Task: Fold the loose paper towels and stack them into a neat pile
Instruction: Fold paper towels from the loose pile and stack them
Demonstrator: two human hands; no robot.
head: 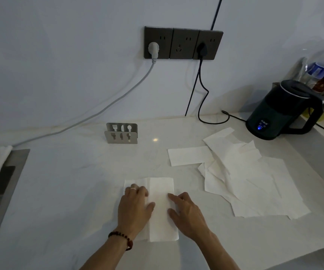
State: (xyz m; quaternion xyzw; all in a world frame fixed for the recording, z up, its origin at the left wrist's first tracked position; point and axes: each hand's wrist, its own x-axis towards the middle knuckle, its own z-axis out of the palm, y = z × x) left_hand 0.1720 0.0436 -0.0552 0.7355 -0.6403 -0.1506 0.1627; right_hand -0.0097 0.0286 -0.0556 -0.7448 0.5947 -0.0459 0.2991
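Observation:
A white paper towel (pixel 160 195), partly folded lengthwise, lies on the pale counter (pixel 69 182) in front of me. My left hand (pixel 135 205) rests flat on its left part, fingers straight. On the towel's right edge, my right hand (pixel 186 211) presses down with fingers extended. One folded towel (pixel 189 155) lies flat farther back to the right. A loose heap of unfolded towels (pixel 254 182) spreads over the counter's right side.
A metal cutlery-pattern napkin holder (pixel 121 133) stands at the back. A dark electric kettle (pixel 285 110) sits at the back right, its cord running to wall sockets (pixel 182 43). A sink edge (pixel 5 182) with a cloth is at the left.

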